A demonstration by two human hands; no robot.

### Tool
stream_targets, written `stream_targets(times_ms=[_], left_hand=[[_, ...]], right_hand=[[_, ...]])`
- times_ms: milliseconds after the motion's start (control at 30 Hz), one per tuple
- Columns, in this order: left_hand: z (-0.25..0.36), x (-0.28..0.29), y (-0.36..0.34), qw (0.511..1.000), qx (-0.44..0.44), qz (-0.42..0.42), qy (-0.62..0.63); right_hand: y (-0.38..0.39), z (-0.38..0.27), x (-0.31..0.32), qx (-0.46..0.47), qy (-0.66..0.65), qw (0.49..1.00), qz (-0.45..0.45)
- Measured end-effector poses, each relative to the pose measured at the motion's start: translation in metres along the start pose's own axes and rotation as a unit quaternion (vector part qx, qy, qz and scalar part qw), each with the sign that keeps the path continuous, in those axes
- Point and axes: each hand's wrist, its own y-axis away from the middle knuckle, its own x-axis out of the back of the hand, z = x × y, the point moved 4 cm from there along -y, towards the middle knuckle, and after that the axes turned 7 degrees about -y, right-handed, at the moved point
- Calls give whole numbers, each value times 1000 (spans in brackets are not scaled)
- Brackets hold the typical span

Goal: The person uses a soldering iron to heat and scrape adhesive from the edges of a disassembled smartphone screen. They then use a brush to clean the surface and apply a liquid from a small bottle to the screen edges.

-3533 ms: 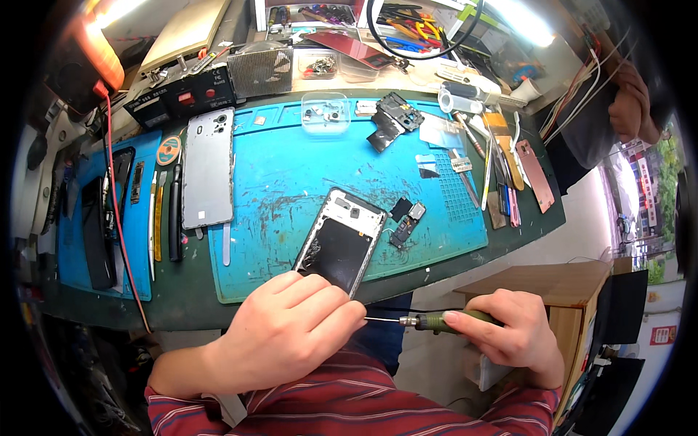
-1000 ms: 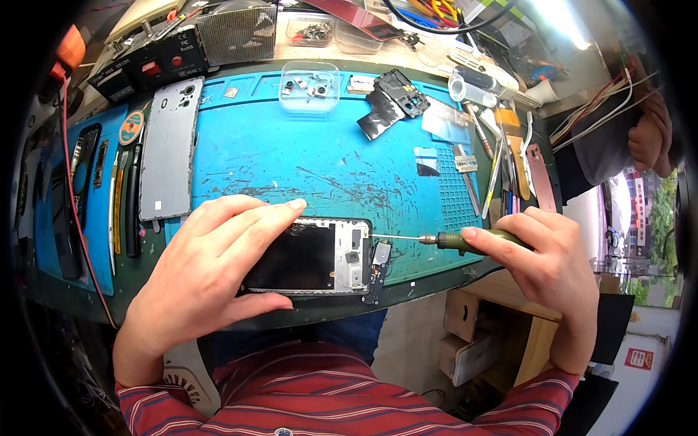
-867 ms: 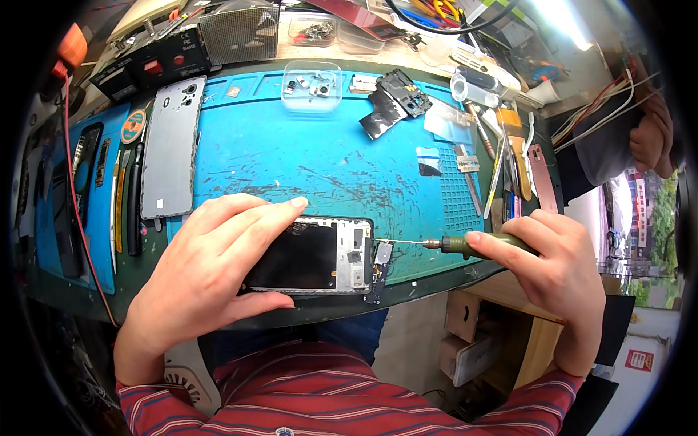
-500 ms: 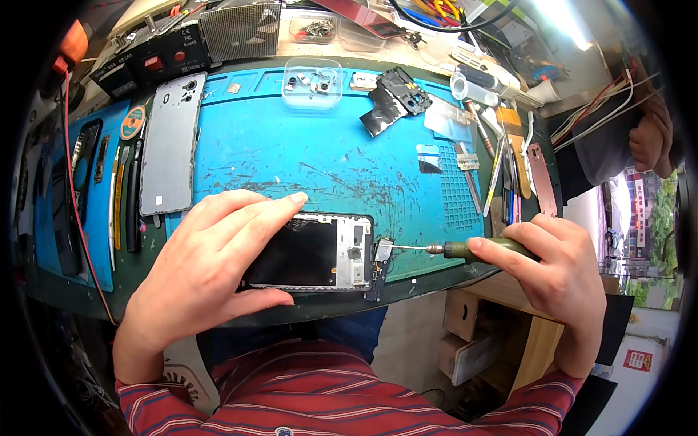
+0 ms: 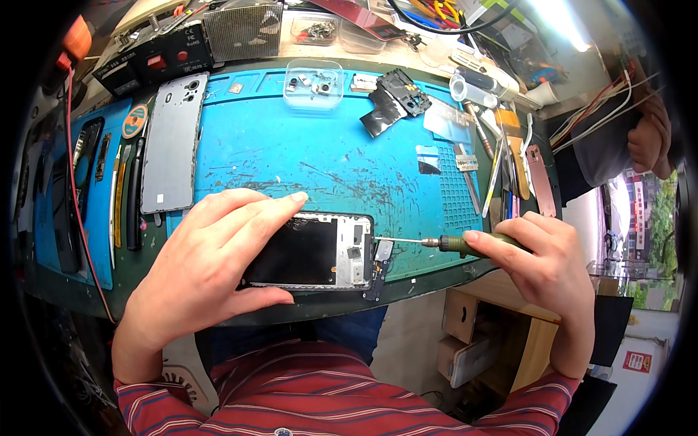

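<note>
An opened phone frame (image 5: pixel 298 251) with a black inner area lies at the near edge of the blue mat. My left hand (image 5: pixel 218 254) is closed round its left end, fingers along the far edge and thumb at the near one. In my right hand (image 5: pixel 542 251) is a screwdriver (image 5: pixel 454 244) with an olive-green handle and thin steel shaft, held nearly level. Its tip reaches the phone's right end, just above a small dark circuit board (image 5: pixel 376 280) with a silver part. Whether the tip touches the frame cannot be made out.
A grey phone back cover (image 5: pixel 171 145) lies at the left of the blue mat (image 5: pixel 291 160). Farther back are a clear box (image 5: pixel 313 85) of small parts and a black phone part (image 5: pixel 396 100). Tweezers and brushes lie at right, near another person's hand (image 5: pixel 645 142).
My right hand has shifted slightly left with the screwdriver, and its tip has moved from the small board's silver part up to the phone's right edge. The left hand stays put.
</note>
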Motion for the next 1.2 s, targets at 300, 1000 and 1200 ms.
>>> stream_targets(times_ms=[300, 1000, 1200], left_hand=[[0, -1, 1, 1000, 6, 0, -3], [0, -2, 2, 1000, 11, 2, 3], [-1, -2, 2, 1000, 11, -1, 2]], right_hand=[[2, -4, 0, 2, 8, 1000, -5], [15, -15, 1, 8, -1, 1000, -25], [21, -20, -2, 0, -12, 1000, -29]])
